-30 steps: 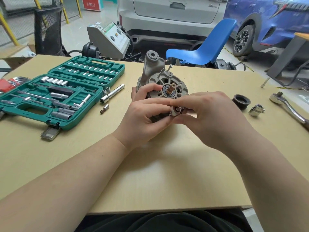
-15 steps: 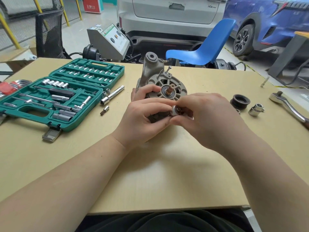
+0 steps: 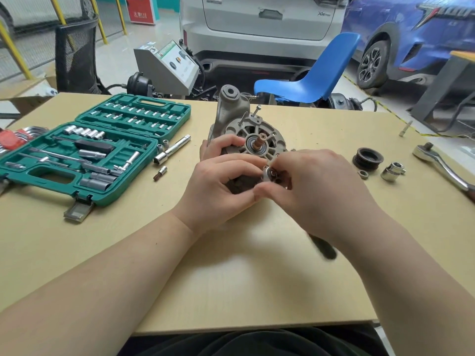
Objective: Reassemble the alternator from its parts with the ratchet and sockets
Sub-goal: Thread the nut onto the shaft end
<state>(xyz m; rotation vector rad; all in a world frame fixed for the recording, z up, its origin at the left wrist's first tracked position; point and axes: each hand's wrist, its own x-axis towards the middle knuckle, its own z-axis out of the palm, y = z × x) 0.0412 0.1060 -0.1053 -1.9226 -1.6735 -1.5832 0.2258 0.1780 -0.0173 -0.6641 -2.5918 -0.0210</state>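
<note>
Head view: small chrome socket (image 3: 267, 173) pinched between left hand (image 3: 221, 188) and right hand (image 3: 316, 186), just below grey cast alternator (image 3: 246, 132), shaft toward camera.

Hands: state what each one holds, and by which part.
Left hand and right hand both pinch a small socket by its sides with the fingertips, in front of the alternator.

Grey alternator (image 3: 253, 134) upright (shaft exposed), ratchet (image 3: 442, 164) right
</note>
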